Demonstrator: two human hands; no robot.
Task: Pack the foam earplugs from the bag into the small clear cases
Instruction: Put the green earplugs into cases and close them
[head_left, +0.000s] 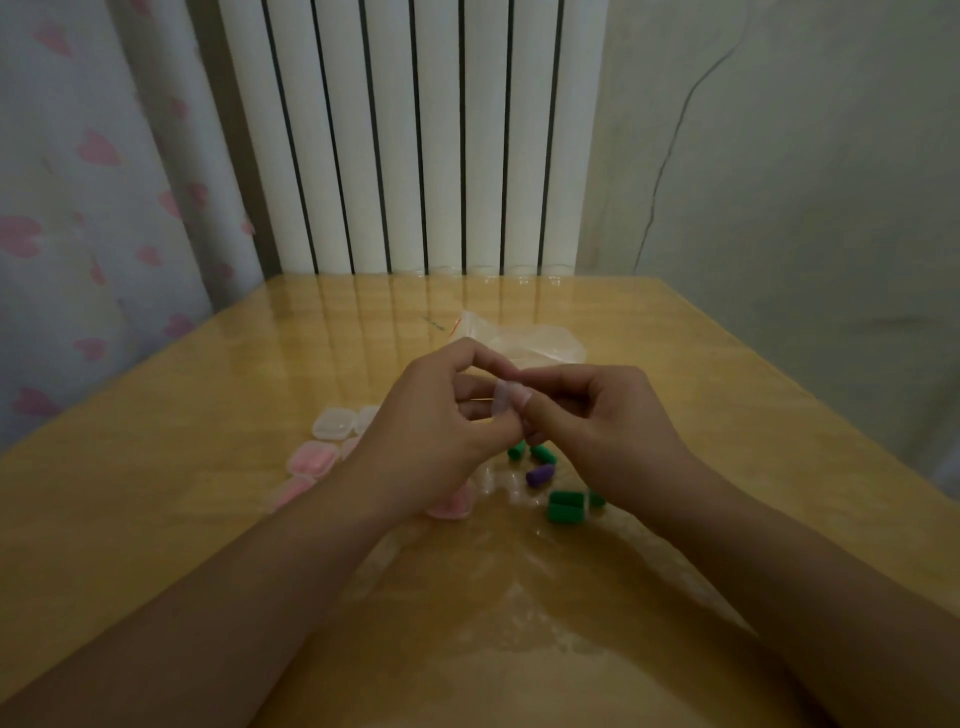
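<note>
Together the left hand and right hand pinch one clear case above the table, likely prying it open for the earplugs below.

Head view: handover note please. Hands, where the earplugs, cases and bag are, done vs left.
Left hand and right hand: both pinch one small clear case above the table; open or closed, cannot tell.
Loose on the table under the hands: green earplugs, one purple earplug.
Left of the hands: clear cases holding pink, plus an empty-looking clear case.
Bag lies behind the hands, looks emptied.
Done: some pink pairs cased. Left: case the green and purple ones.
</note>
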